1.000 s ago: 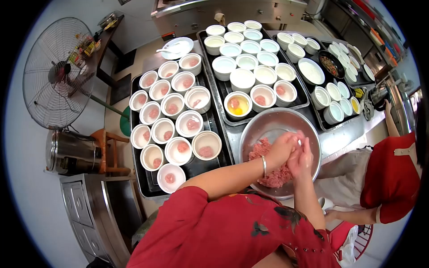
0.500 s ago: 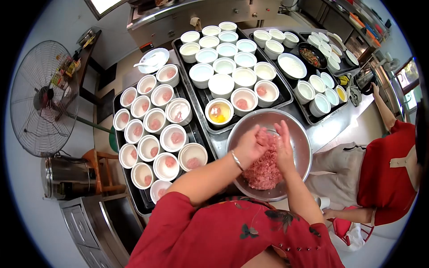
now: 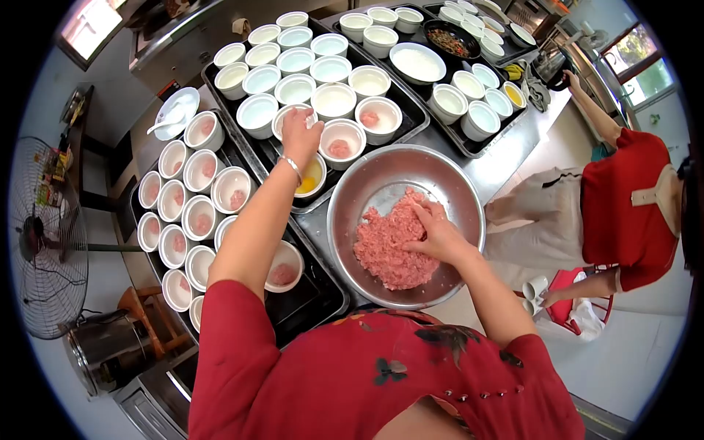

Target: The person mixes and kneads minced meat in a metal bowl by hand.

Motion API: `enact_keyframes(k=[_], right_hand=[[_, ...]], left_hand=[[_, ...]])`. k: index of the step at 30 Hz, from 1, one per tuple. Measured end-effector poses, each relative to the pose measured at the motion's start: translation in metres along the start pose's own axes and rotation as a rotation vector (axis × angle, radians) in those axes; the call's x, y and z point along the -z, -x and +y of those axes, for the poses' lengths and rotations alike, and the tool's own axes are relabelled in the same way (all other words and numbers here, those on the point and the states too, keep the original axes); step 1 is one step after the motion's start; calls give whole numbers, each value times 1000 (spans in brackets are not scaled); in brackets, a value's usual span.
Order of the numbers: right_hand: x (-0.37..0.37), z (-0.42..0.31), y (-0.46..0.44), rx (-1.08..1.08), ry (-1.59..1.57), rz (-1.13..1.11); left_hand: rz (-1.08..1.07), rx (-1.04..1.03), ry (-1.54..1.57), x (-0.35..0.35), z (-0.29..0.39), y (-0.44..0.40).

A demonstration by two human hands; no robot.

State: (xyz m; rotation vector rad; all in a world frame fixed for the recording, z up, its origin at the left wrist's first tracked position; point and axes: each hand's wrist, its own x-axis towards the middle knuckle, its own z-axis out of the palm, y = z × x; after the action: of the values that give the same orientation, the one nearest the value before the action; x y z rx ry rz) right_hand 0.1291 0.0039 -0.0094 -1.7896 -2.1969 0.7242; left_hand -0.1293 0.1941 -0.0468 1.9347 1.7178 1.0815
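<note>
My left hand (image 3: 299, 136) is over a white cup (image 3: 281, 126) on the middle tray, its fingers bunched together; what they hold, if anything, is hidden. Just below it, a cup with yellow egg (image 3: 312, 177) is partly covered by my wrist. My right hand (image 3: 435, 235) rests in the large steel bowl (image 3: 469, 192), fingers spread on the pink minced meat (image 3: 392, 242). Beside the bowl, a cup (image 3: 342, 144) holds a lump of meat, as does the cup (image 3: 378, 119) to its upper right.
Several cups with meat (image 3: 200, 217) fill the left tray (image 3: 315, 282). A plate with a spoon (image 3: 177, 114) stands behind it. Farther right are a black pan (image 3: 449, 39) and a white bowl (image 3: 417, 63). A co-worker (image 3: 631, 209) stands at the right; a fan (image 3: 48, 235) is far left.
My hands were together over the bowl and have parted. My left hand has moved up and left to the middle tray; my right has settled on the meat. The view has shifted right.
</note>
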Motion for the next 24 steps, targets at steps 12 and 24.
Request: enact_keyframes(k=[12, 24], right_hand=[[9, -4, 8, 40, -106, -130], [30, -30, 24, 149, -151, 83]], left_hand=[[-528, 862, 1560, -1, 112, 149], [-688, 1074, 2021, -42, 135, 176]])
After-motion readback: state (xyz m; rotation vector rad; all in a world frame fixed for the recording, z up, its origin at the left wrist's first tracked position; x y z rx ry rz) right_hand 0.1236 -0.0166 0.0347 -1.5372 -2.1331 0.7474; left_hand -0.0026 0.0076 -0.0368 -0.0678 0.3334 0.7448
